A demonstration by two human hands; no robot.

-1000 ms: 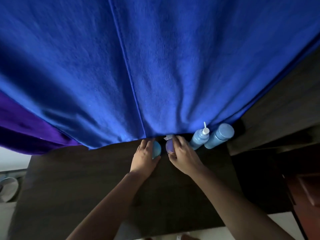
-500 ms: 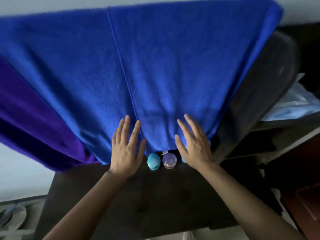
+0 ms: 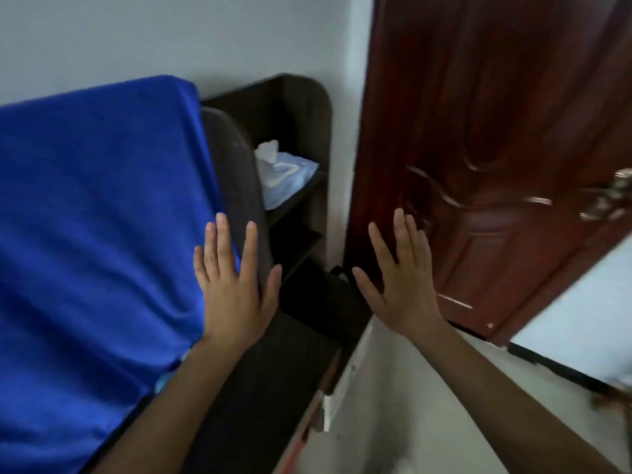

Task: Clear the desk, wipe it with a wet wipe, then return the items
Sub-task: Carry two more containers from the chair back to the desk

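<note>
The left hand (image 3: 236, 292) and right hand (image 3: 405, 289) were held up with fingers spread, nothing gripped. A wipe pack (image 3: 285, 176) was seen on the shelf (image 3: 302, 104) beside the desk (image 3: 273, 371). Fetching a wipe was judged the step in hand, and a reach to that shelf was called for.

Desk (image 3: 273, 378) partly hidden by blue towel (image 3: 102, 234), door handle (image 3: 607, 198) blurred
</note>
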